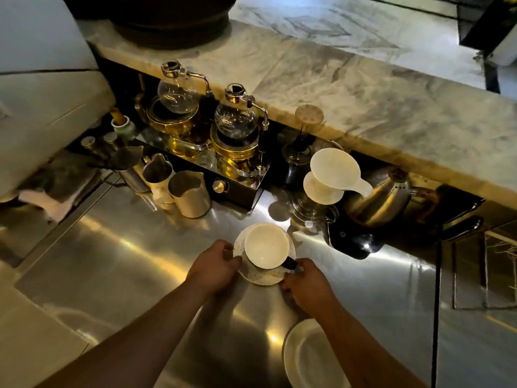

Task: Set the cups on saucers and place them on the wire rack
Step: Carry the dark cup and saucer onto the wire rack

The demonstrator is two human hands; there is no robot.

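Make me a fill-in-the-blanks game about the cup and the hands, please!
The cup sits ____ the speckled saucer.
The cup holds no drink: it is ____.
Behind it stand ____ metal pitchers.
The left hand and the right hand grip the saucer; the right thumb is beside the cup's ____.
Missing words: on, empty, three, handle.

white cup point(266, 245), speckled saucer point(264, 275), steel-grey counter point(140, 261)
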